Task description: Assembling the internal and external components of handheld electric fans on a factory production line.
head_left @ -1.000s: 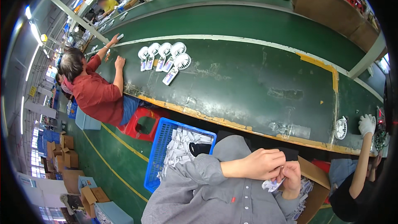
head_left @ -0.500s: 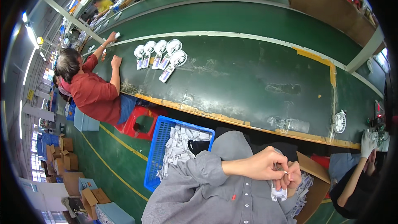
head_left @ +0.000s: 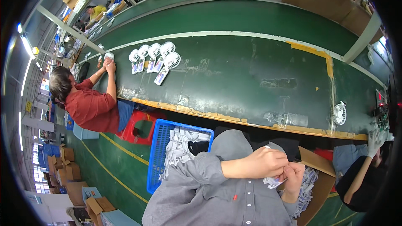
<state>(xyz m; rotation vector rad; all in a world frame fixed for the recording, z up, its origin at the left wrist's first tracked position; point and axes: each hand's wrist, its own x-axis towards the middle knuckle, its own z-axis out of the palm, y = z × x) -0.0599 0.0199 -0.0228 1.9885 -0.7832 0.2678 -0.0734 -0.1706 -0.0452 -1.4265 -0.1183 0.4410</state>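
Above my lap both hands meet at a small white plastic casing [head_left: 271,182] with a purplish part in it, mostly hidden by fingers. My right hand [head_left: 294,176] is closed around it from the right, thumb and fingertips pressed together. From the left, my left hand [head_left: 268,161] is closed in a pinch right against the right fingertips; what lies in its fingers is hidden. A bit of white shows just above the left knuckles, and I cannot tell if it belongs to the casing.
A blue basket [head_left: 153,159] of white plastic parts stands left; a cardboard box [head_left: 317,161] of similar parts is right. The green workbench [head_left: 226,79] ahead carries several white handheld fans [head_left: 161,74] and one fan [head_left: 340,114] at right. Co-workers [head_left: 90,104] sit at both sides.
My hands have turned and drawn closer together, and the casing has shifted left and tilted, with less of it showing. The co-worker at left has brought both hands together on a white item.
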